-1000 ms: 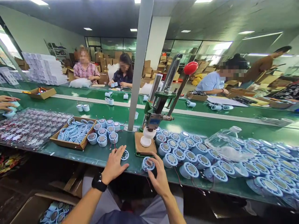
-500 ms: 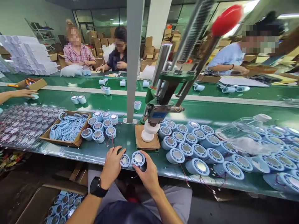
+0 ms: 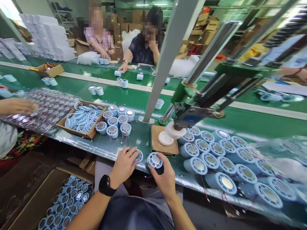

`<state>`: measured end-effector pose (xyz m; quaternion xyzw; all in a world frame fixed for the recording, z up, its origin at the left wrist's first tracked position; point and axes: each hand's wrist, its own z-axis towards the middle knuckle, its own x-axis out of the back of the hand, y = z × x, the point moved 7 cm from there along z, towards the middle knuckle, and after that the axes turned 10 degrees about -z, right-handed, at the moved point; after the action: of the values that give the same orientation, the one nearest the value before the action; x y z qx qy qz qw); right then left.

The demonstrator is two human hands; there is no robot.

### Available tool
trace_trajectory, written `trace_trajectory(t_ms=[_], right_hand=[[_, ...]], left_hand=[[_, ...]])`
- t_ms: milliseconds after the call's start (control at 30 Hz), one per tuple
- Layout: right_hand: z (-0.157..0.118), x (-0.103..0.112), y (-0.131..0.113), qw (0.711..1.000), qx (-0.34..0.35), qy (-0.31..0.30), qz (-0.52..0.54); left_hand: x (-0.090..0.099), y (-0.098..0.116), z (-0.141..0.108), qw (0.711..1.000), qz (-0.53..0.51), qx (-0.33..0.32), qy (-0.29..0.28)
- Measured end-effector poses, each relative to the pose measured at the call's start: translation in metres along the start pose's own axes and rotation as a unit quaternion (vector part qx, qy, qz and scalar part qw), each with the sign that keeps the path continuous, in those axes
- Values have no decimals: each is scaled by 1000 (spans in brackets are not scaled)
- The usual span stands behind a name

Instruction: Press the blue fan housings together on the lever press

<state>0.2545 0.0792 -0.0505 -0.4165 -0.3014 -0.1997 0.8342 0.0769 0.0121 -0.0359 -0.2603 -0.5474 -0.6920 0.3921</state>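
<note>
My left hand (image 3: 124,163), with a dark watch on its wrist, has its fingers over a light-blue cylindrical housing (image 3: 138,156) at the bench's front edge; part of the top stays hidden under them. My right hand (image 3: 165,171) pinches a second light-blue housing (image 3: 154,160) between thumb and fingers, its silver disc facing up. Just behind stands a green lever press (image 3: 192,116) with a white round pad (image 3: 177,129) over another white disc (image 3: 165,138) on a brown base plate (image 3: 155,147).
Several housings stand right of the press (image 3: 217,149) and left of it (image 3: 112,121). A cardboard tray (image 3: 92,135) holds light-blue rings. A box (image 3: 45,188) of housings sits below. A grey post (image 3: 165,60) rises behind; co-workers sit across, and another person's hand (image 3: 19,106) is at left.
The view has swung left and tilted, so the press sits further right. My left fingers now cover more of their housing. A co-worker opposite now reaches to a part on the belt.
</note>
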Motion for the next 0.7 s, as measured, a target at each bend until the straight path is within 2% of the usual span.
trace_trajectory(t_ms=[133, 233, 300, 400, 500, 600, 700], right_hand=[[-4, -3, -3, 999, -40, 26, -3], [-4, -6, -6, 998, -51, 36, 4], [-2, -4, -5, 998, -51, 35, 18], [1, 1, 1, 997, -54, 2, 47], [3, 5, 8, 994, -55, -55, 79], [4, 9, 12, 991, -59, -80, 92], [5, 14, 12, 991, -48, -83, 94]], left_hand=[[2, -5, 8, 996, -46, -34, 70], [-4, 0, 16, 995, -20, -50, 82], [-3, 8, 13, 992, -10, -70, 100], [10, 15, -5, 979, -79, -125, 140], [25, 11, -17, 969, -108, -154, 159], [37, -2, -11, 967, -105, -139, 187], [41, -11, 2, 965, -95, -123, 212]])
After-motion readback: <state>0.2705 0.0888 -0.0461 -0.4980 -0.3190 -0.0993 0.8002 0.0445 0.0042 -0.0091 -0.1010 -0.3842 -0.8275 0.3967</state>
